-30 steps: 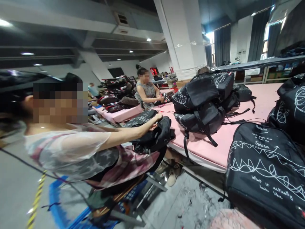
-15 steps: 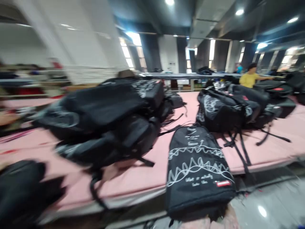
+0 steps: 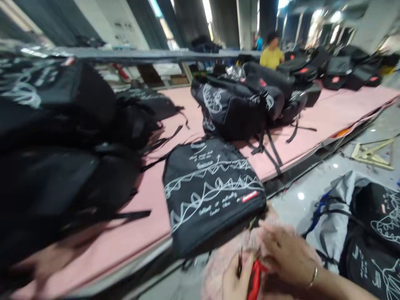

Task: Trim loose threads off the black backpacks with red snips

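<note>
Clearly we risk nicking a finger, since our hands, left (image 3: 236, 283) and right (image 3: 289, 260), close on red-handled snips (image 3: 254, 280) below the backpack (image 3: 209, 189) overhanging the bench (image 3: 134, 237) edge

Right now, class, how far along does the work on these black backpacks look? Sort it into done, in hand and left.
Done: cannot be told for sure; black printed backpacks lie piled on the pink padded table. In hand: the left hand and right hand meet over a small red-handled tool beside the flat black backpack with white scribble print. Left: possibly more backpacks in the grey sack.
</note>
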A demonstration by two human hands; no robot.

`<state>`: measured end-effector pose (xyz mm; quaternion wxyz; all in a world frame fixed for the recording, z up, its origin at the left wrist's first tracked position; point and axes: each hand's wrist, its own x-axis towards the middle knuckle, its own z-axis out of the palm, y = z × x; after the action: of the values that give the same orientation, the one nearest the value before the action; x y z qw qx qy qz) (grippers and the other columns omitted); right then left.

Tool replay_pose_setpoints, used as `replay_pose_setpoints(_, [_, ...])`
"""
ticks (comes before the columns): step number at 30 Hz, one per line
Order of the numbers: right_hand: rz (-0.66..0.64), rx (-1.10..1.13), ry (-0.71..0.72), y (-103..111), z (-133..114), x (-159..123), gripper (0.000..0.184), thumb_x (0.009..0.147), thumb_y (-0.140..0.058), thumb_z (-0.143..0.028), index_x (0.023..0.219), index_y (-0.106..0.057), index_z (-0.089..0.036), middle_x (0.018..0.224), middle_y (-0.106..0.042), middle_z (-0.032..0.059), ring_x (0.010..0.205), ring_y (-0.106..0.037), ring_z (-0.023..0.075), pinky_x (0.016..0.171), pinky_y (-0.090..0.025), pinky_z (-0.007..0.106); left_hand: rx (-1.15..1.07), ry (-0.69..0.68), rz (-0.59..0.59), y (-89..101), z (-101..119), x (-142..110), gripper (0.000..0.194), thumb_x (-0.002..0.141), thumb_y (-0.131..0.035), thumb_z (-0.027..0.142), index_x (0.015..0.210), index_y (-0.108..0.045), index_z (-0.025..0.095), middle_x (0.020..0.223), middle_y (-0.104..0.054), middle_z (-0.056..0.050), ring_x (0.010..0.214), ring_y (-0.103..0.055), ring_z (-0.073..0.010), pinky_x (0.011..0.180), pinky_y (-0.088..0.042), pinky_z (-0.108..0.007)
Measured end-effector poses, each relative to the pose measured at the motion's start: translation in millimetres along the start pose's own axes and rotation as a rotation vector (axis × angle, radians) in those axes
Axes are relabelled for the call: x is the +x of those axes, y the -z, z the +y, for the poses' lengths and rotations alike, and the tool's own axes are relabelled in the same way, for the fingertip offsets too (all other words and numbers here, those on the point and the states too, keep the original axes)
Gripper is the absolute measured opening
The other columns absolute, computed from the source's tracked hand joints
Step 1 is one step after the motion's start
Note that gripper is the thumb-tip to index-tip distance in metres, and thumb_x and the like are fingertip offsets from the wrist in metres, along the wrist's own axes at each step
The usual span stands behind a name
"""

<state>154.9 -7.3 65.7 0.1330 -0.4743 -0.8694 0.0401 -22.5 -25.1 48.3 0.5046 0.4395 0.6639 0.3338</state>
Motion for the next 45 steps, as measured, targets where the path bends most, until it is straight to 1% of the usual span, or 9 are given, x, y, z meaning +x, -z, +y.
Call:
replay_pose_setpoints(2, [-0.071,-0.034,0.007,-9.9,0.0,-2.8,0.065,0.079,-0.052,-0.023,0.139,-0.029,-0.018,0.144,-0.021,0.0114,0.121,-0.039,0.0250,0.094,-0.043,0.039,0.036,-0.021,0.020,1.4,-9.8,2.3,0.033,0.077,-0.050,0.047,0.075,-0.057,0.014,0.077,-0.062,-0.006,0.075,-0.059,-0.0194,0.068,-0.049,-0.030])
replay_pose_setpoints(4, [-0.127,-0.054,0.026,-19.8,-0.1,-7.6,0.067,0.078,-0.050,-0.019,0.140,-0.026,-0.018,0.145,-0.018,0.0114,0.124,-0.034,0.0278,0.097,-0.040,0.044,0.050,-0.097,0.023,4.9,-14.0,3.1,0.035,0.077,-0.051,0.037,0.103,-0.057,0.014,0.110,-0.059,-0.010,0.104,-0.055,-0.0214,0.089,-0.044,-0.032])
replay_pose_setpoints(6, [-0.149,-0.079,0.030,-29.1,-1.0,-13.1,0.067,0.077,-0.047,-0.014,0.140,-0.026,-0.018,0.144,-0.019,0.0123,0.124,-0.034,0.0290,0.096,-0.039,0.047,0.072,-0.097,-0.017,8.3,-13.6,2.0,0.043,0.078,-0.050,0.035,0.115,-0.051,0.014,0.122,-0.052,-0.011,0.113,-0.049,-0.0206,0.097,-0.038,-0.032])
replay_pose_setpoints(11, [-0.006,-0.186,0.094,-46.1,-7.5,-12.6,0.056,0.079,-0.038,-0.010,0.134,-0.038,-0.012,0.141,-0.026,0.0152,0.124,-0.034,0.0319,0.094,-0.040,0.050,0.038,0.039,-0.038,9.3,-13.7,-0.2,0.039,0.085,-0.037,0.043,0.095,-0.058,0.012,0.083,-0.061,-0.007,0.074,-0.057,-0.0164,0.070,-0.044,-0.027])
replay_pose_setpoints(14, [0.040,-0.205,0.151,-51.9,-12.2,-6.2,0.054,0.079,-0.032,-0.005,0.131,-0.043,-0.010,0.138,-0.031,0.0162,0.123,-0.036,0.0311,0.094,-0.041,0.047,0.076,0.043,-0.002,9.0,-19.0,3.4,0.040,0.085,-0.039,0.044,0.095,-0.058,0.011,0.077,-0.059,-0.005,0.066,-0.052,-0.0139,0.063,-0.041,-0.025])
replay_pose_setpoints(19, [0.018,-0.222,0.208,-63.8,-18.1,-4.9,0.054,0.079,-0.028,-0.003,0.130,-0.044,-0.006,0.128,-0.042,0.0210,0.117,-0.041,0.0326,0.093,-0.040,0.049,0.144,0.042,-0.033,11.8,-29.3,8.0,0.041,0.081,-0.046,0.050,0.080,-0.059,0.010,0.074,-0.059,-0.006,0.070,-0.052,-0.0156,0.066,-0.040,-0.026])
replay_pose_setpoints(25, [-0.071,-0.291,0.247,-71.2,-23.4,-5.4,0.055,0.077,-0.030,0.000,0.130,-0.042,-0.003,0.126,-0.044,0.0210,0.107,-0.046,0.0354,0.094,-0.037,0.052,0.211,0.044,0.027,17.3,-30.5,2.8,0.047,0.086,-0.037,0.050,0.113,-0.055,0.016,0.115,-0.058,-0.007,0.104,-0.052,-0.0190,0.091,-0.037,-0.031])
replay_pose_setpoints(33, [-0.125,-0.310,0.297,-70.3,-29.0,-9.1,0.057,0.076,-0.027,0.004,0.130,-0.040,-0.003,0.137,-0.033,0.0158,0.104,-0.046,0.0344,0.092,-0.037,0.055,0.405,0.098,-0.017,20.9,-26.7,-1.8,0.045,0.088,-0.035,0.048,0.112,-0.059,0.019,0.112,-0.061,-0.003,0.103,-0.056,-0.0188,0.089,-0.039,-0.030])
replay_pose_setpoints(45, [-0.091,-0.241,0.280,-65.3,-29.4,-8.3,0.056,0.078,-0.021,0.004,0.128,-0.044,-0.003,0.126,-0.045,0.0177,0.104,-0.048,0.0301,0.096,-0.035,0.052,0.402,0.091,-0.037,13.5,-16.9,-3.0,0.039,0.088,-0.035,0.044,0.104,-0.063,0.021,0.099,-0.065,0.000,0.091,-0.059,-0.0164,0.078,-0.040,-0.027])
